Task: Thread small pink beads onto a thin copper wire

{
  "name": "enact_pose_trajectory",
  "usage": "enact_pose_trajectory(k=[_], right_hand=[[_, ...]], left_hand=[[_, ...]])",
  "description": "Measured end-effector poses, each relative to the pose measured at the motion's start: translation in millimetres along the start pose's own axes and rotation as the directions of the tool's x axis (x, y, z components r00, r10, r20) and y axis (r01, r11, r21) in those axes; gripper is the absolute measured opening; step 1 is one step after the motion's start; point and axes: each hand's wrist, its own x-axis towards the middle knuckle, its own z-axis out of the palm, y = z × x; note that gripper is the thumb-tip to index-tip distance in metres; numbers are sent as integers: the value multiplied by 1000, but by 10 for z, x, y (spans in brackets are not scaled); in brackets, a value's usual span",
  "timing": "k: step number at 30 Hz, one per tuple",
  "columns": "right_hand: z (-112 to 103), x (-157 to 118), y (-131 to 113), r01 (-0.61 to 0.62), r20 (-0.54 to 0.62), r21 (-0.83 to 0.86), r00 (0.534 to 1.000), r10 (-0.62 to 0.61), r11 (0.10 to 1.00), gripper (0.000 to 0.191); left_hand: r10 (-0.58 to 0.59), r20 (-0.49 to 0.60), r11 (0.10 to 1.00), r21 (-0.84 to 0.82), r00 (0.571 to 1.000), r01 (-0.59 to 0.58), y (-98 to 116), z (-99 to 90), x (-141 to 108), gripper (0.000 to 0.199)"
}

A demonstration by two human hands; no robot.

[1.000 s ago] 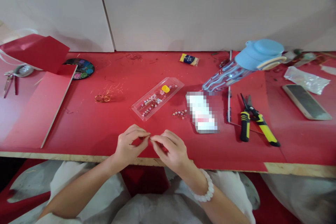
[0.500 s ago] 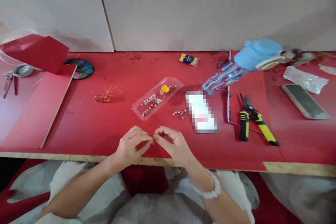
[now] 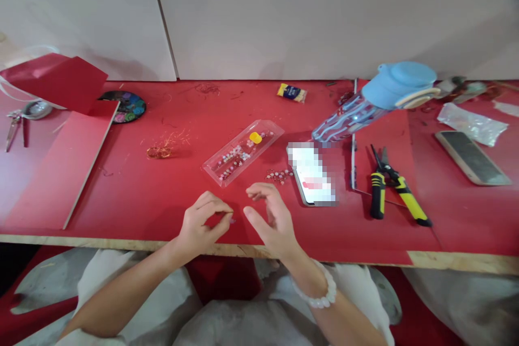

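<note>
My left hand (image 3: 206, 221) is closed in a pinch, with a small pale pinkish bead (image 3: 232, 221) at its fingertips; any wire on it is too fine to make out. To the right, my right hand (image 3: 272, 217) is open, thumb and fingers apart, nothing visible between them. Just beyond both hands lies a clear plastic tray (image 3: 210, 166) holding pale beads, beaded pieces and a yellow piece (image 3: 255, 138). A little cluster of beads on wire (image 3: 279, 175) rests on the red table between tray and phone.
A lit phone (image 3: 312, 175), a blue-lidded bottle (image 3: 399, 86) and yellow-black pruning shears (image 3: 385, 186) lie to the right, with another phone (image 3: 472, 158) farther out. Coiled copper wire (image 3: 159, 152), a board (image 3: 91, 167) and a palette (image 3: 132, 107) are on the left.
My right hand has let go at the fingertips, opened, and moved slightly right and away from my left hand. My left hand keeps its pinch almost in place.
</note>
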Motion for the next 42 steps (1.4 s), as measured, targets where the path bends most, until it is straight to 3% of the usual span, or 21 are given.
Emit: enact_pose_trajectory(k=[2, 4, 7, 11, 14, 16, 18, 21, 26, 30, 35, 38, 42], right_hand=[[-3, -23, -28, 202, -30, -198, 977, -212, 959, 25], [4, -34, -47, 289, 39, -334, 955, -293, 897, 18], [30, -29, -53, 287, 114, -383, 958, -264, 878, 8], [48, -11, -36, 282, 123, -366, 959, -254, 887, 6], [35, -3, -17, 309, 122, -380, 951, -283, 872, 8], [25, -4, 2, 332, 128, -403, 943, -307, 853, 10], [19, -9, 24, 350, 125, -427, 936, -330, 834, 14], [23, -25, 44, 371, 92, -441, 925, -370, 817, 18], [47, -42, 24, 411, 100, -429, 907, -410, 804, 16], [56, -37, 24, 382, 88, -429, 920, -383, 818, 14], [59, -43, 25, 350, 65, -416, 932, -356, 839, 11], [55, -35, -2, 269, 47, -303, 962, -268, 914, 8], [21, 3, -18, 29, 99, 27, 995, -32, 999, 9]], left_hand=[[-31, -5, 1000, 4, 1000, 31, 6, 4, 3, 10], [-54, 0, 999, 8, 999, 54, 12, 6, 6, 11], [-88, 20, 996, 6, 996, 88, 25, 2, 9, 11], [-147, 59, 988, -43, 987, 150, 35, -9, 5, 10], [-261, 130, 945, -165, 956, 281, 25, -14, 4, 9], [-368, 232, 849, -311, 900, 427, 6, -15, 10, 12], [-451, 355, 692, -441, 819, 572, -18, -15, 17, 18], [-529, 442, 497, -530, 724, 687, -56, -11, 15, 23], [-584, 416, 388, -611, 697, 690, -85, -3, -15, 18], [-582, 417, 410, -591, 698, 695, -70, -8, -11, 16], [-566, 368, 497, -561, 738, 661, -55, -12, 13, 18], [-532, 303, 628, -485, 791, 609, -39, -13, 22, 18], [-417, 201, 843, -278, 886, 460, -10, -14, 25, 13]])
